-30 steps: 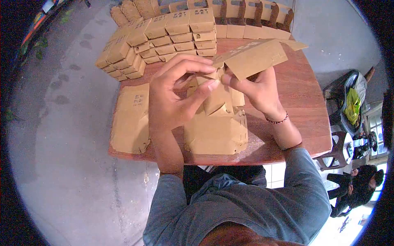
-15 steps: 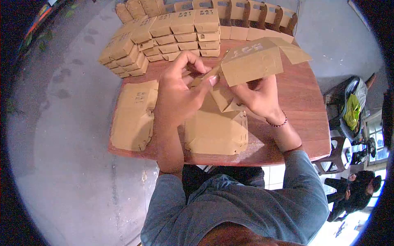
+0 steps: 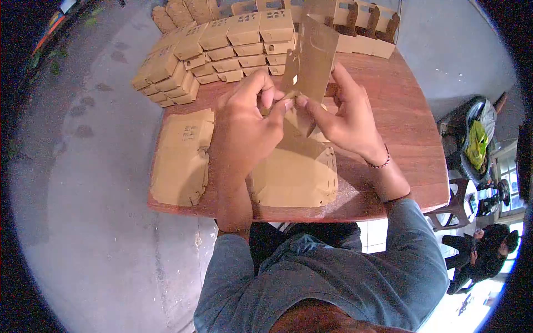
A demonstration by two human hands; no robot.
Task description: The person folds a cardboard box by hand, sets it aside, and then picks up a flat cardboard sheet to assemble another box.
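A partly folded brown cardboard box (image 3: 316, 58) stands on edge between my hands, its panel raised upright. My left hand (image 3: 252, 114) pinches a flap at its lower left corner, thumb against the card. My right hand (image 3: 347, 114) grips the right side, its thumb meeting my left thumb at the corner and its fingers behind the panel. Below them lies an unfolded cardboard blank (image 3: 294, 175) with slots along its right edge. Another flat blank (image 3: 180, 158), printed with dark lettering, rests to the left of my left forearm.
Stacked folded boxes (image 3: 230, 41) printed "EAT ME!" fill the table's far left. Cardboard carriers with handle holes (image 3: 363, 33) line the back edge. The wooden table (image 3: 402, 133) has a curved right edge. Beyond it are a plastic stool (image 3: 458, 205) and a person in dark clothes (image 3: 486, 252).
The box has been turned from lying nearly level, lettering up, to standing on edge. My right hand has shifted so its thumb meets my left thumb at the corner.
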